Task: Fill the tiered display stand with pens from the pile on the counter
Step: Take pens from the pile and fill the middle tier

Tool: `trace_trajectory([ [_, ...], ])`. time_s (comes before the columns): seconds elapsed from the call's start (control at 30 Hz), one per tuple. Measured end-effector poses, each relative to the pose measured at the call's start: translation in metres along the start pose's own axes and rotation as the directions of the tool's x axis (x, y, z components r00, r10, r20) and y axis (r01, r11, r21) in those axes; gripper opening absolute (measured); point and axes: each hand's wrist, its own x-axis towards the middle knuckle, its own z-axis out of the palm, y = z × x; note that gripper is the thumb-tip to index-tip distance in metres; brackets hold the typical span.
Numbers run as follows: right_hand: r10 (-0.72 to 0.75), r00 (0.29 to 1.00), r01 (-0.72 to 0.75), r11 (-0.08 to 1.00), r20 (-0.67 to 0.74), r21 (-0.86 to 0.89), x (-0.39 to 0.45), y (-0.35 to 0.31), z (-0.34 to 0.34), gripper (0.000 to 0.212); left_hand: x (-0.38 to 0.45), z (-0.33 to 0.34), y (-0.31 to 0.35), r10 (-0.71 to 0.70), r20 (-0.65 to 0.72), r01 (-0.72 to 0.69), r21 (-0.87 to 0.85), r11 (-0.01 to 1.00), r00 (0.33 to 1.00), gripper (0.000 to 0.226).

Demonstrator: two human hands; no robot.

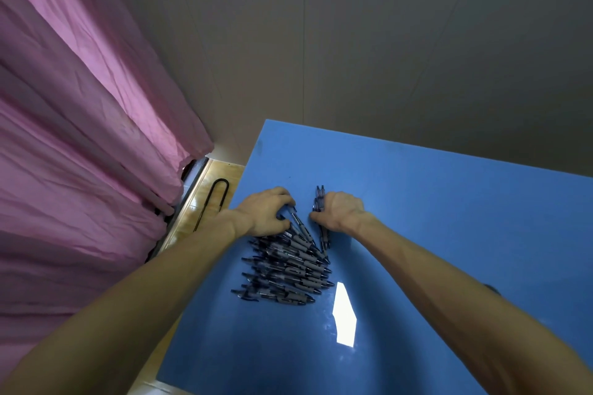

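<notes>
A blue counter (417,234) carries the pile (282,269), its pens fanned with long axes running left-right and slightly toward the far edge, lying just near of both hands and closer to the left one. The left hand (264,212) curls its fingers round the far end of the top pen (296,223), while the right hand (340,210) grips a small bundle (321,202) whose axis runs away from the person. No stand is in view, and the right fingertips are hidden under the palm.
</notes>
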Motion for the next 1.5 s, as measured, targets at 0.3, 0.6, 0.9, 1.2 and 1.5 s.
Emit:
trace_trajectory([
  [0.3, -0.034, 0.999, 0.033, 0.998, 0.021, 0.057, -0.003, 0.008, 0.002, 0.029, 0.002, -0.004, -0.003, 0.115, -0.006, -0.111, 0.210, 0.971, 0.993, 0.039],
  [0.6, -0.047, 0.996, 0.048, 0.999, 0.072, -0.012, -0.005, 0.013, -0.007, 0.040, 0.007, 0.001, 0.007, 0.085, -0.157, -0.025, 0.350, 0.936, 0.984, 0.023],
  [0.9, -0.070, 0.995, 0.066, 0.996, 0.068, 0.055, -0.005, 0.021, -0.004, 0.035, 0.007, 0.000, 0.002, -0.020, -0.245, 0.109, 0.355, 0.928, 0.969, 0.022],
  [1.2, -0.074, 0.997, 0.072, 0.994, 0.027, 0.076, -0.003, 0.014, 0.001, 0.033, -0.004, -0.009, 0.005, 0.046, 0.005, -0.046, 0.292, 0.955, 0.999, 0.070],
  [1.5, -0.067, 0.998, 0.067, 0.990, -0.001, 0.121, -0.004, 0.016, 0.007, 0.030, 0.007, -0.004, 0.003, 0.154, 0.044, -0.160, 0.326, 0.932, 0.987, 0.054],
])
